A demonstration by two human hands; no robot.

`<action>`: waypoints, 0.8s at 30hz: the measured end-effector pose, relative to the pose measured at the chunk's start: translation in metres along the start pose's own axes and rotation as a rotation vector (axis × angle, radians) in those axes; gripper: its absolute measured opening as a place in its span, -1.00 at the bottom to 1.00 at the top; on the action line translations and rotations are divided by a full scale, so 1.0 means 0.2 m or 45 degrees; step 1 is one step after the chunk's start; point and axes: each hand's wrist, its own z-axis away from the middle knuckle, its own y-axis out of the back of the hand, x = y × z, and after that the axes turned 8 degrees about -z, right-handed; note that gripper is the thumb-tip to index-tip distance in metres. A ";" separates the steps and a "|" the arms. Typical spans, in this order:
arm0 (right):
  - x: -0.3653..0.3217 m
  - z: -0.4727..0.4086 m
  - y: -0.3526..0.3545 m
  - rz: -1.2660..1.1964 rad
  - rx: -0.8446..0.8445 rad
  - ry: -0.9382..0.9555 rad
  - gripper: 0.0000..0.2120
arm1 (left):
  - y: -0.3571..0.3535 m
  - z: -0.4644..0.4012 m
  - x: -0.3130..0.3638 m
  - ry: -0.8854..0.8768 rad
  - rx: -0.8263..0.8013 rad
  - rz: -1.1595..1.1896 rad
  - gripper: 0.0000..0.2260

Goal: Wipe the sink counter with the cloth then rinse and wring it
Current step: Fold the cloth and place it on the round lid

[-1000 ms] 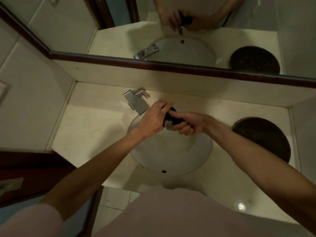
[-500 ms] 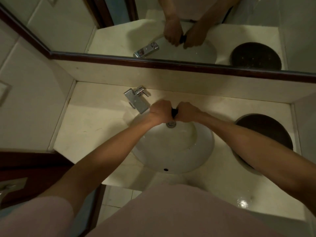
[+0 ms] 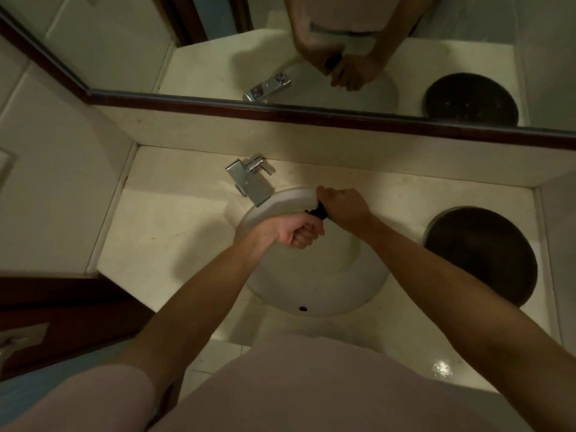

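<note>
Over the sink (image 3: pixel 314 291), both fists clench the dark cloth (image 3: pixel 319 212): left hand (image 3: pixel 296 232) palm-up, right hand (image 3: pixel 343 207) at its one o'clock, fingers curled tight.

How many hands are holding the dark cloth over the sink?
2. The left hand grips its near end, the right hand its far end; the cloth shows only between them.

At frame centre, the glossy white ceramic basin (image 3: pixel 327 285) sits in a smooth cream stone counter (image 3: pixel 174 232), shiny at lower right. The square chrome tap (image 3: pixel 249 182) gleams mirror-bright.
</note>
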 end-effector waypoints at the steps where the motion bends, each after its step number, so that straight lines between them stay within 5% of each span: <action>1: -0.01 0.00 0.00 -0.007 0.052 0.009 -0.72 | -0.01 0.00 -0.02 -0.052 -0.031 0.092 -0.54; 5: -0.03 0.05 -0.04 0.030 -0.068 -0.028 -0.71 | -0.04 -0.02 -0.07 -0.033 0.026 0.074 -0.62; 9: -0.11 0.16 -0.02 -0.231 -0.370 -0.273 -0.68 | -0.05 0.08 -0.06 -0.022 0.297 -0.651 -0.72; 12: -0.16 0.29 0.02 -0.528 -0.428 -0.446 -0.87 | -0.11 0.13 -0.04 -0.136 0.359 -0.901 -0.67; 14: -0.14 0.42 0.00 -0.692 -0.357 -0.596 -0.92 | -0.18 0.12 -0.01 -0.230 0.301 -0.929 -0.66; 18: -0.06 0.78 0.03 -1.230 -0.018 -1.021 -0.67 | -0.40 0.02 0.07 -0.425 0.173 -0.990 -0.78; 21: 0.02 1.07 0.15 -1.809 0.140 -1.352 -0.43 | -0.61 -0.15 0.13 -0.542 0.344 -1.013 -0.74; 24: 0.20 1.31 0.24 -1.854 0.314 -1.494 -0.54 | -0.81 -0.36 0.22 -0.711 0.502 -1.007 -0.76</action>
